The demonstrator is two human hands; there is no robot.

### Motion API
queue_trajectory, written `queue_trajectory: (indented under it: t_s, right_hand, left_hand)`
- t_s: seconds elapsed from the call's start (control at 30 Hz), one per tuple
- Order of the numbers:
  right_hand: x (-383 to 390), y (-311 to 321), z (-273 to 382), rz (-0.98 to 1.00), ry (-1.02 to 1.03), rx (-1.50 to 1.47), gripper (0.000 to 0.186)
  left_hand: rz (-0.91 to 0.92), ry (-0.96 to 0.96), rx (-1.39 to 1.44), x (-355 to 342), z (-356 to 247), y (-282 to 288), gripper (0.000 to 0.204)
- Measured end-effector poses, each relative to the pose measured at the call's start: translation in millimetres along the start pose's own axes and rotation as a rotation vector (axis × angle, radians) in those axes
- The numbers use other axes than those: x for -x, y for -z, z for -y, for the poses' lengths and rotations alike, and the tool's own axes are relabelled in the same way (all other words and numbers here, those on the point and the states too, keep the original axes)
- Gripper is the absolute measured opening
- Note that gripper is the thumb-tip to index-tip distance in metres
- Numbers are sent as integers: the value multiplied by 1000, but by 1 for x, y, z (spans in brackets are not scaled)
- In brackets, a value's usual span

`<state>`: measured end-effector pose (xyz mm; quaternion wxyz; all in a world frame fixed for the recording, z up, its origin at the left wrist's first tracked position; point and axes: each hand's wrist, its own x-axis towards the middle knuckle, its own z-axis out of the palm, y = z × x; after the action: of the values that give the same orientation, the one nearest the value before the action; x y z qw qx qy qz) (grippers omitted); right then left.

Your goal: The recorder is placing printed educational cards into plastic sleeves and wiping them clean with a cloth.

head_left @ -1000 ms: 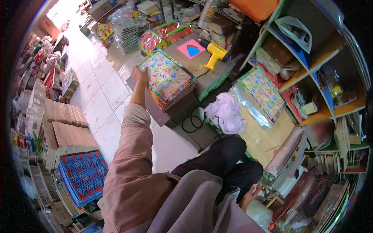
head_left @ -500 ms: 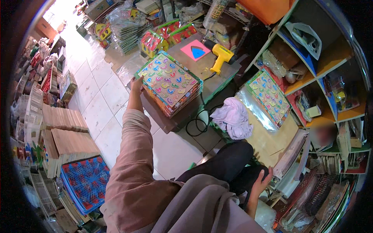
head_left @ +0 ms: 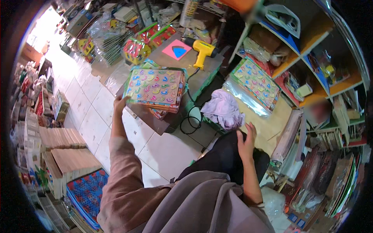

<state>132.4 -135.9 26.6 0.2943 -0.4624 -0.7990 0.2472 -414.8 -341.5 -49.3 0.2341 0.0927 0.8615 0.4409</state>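
head cam, top of letter-board stack (head_left: 155,87) now swung round vs half a sec ago, askew on the boards below, still on brown worktop (head_left: 149,122), L hand (head_left: 121,103) pinching its near-left corner, R hand (head_left: 247,143) now fwd over knee (head_left: 227,149), fingers loose, nothing held, nr lilac cloth (head_left: 222,109)

Skewed stack of colourful boards (head_left: 154,87)

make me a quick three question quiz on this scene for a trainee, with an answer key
1. Which hand touches the stack of boards?
2. True or false: the right hand is open.
3. What colour is the body of the heat gun? A red, B yellow, C blue

Key: 1. The left hand; 2. True; 3. B
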Motion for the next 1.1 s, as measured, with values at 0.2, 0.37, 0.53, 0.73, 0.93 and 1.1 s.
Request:
queue_trajectory:
  t_s: [0.2,0.37,0.53,0.73,0.93,1.1]
  right_hand:
    - [-49,-52,-1,67,86,122,60]
    - [-68,-88,-17,431,-107,326,74]
    - [-73,-79,-41,320,-99,142,56]
    - [-11,70,-52,226,-250,-758,46]
    - [117,255,15,-164,-31,-981,43]
    - [137,305,58,-129,-1167,-1410,25]
  left_hand:
    - [313,165,423,82,26,-7,39]
    - [421,165,950,91,35,-40,40]
    - [367,-19,1083,114,31,-50,35]
    - [465,-100,1128,177,5,-52,32]
    - [654,-7,945,253,-16,-83,36]
    - [981,77,748,355,-29,-167,36]
